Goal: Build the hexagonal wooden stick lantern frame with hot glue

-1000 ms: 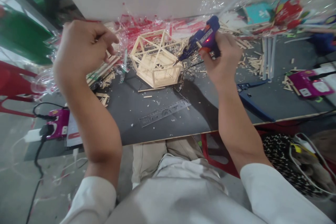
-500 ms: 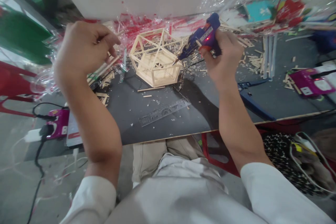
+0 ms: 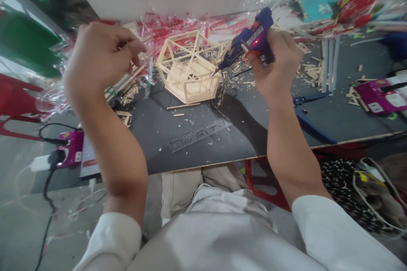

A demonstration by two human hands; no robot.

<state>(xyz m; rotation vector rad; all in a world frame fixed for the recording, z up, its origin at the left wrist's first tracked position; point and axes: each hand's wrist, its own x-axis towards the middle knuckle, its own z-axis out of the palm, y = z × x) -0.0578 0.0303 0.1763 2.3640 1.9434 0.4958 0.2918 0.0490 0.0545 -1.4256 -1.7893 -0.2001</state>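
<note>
My right hand (image 3: 280, 65) is wrapped round a blue hot glue gun (image 3: 254, 40) with a lit red light. The gun's nozzle points down and left, at the upper right edge of a frame of thin wooden sticks (image 3: 190, 78); whether it touches cannot be told. This many-sided frame stands on the dark table. My left hand (image 3: 101, 57) hovers left of the frame, fingers bent and drawn together; anything between the fingertips is hidden. Just below those fingertips shows a wooden stick (image 3: 133, 76).
A clear ruler (image 3: 200, 134) and loose sticks lie before the frame. Blue cutters (image 3: 313, 127) rest beyond my right forearm. Purple power strips (image 3: 380, 96) sit at both sides. Glue sticks (image 3: 329, 65), wood scraps and red plastic wrapping (image 3: 178, 27) spread across the back.
My right hand and the glue gun have shifted slightly right and up, the nozzle staying by the frame's edge. My left hand has barely moved.
</note>
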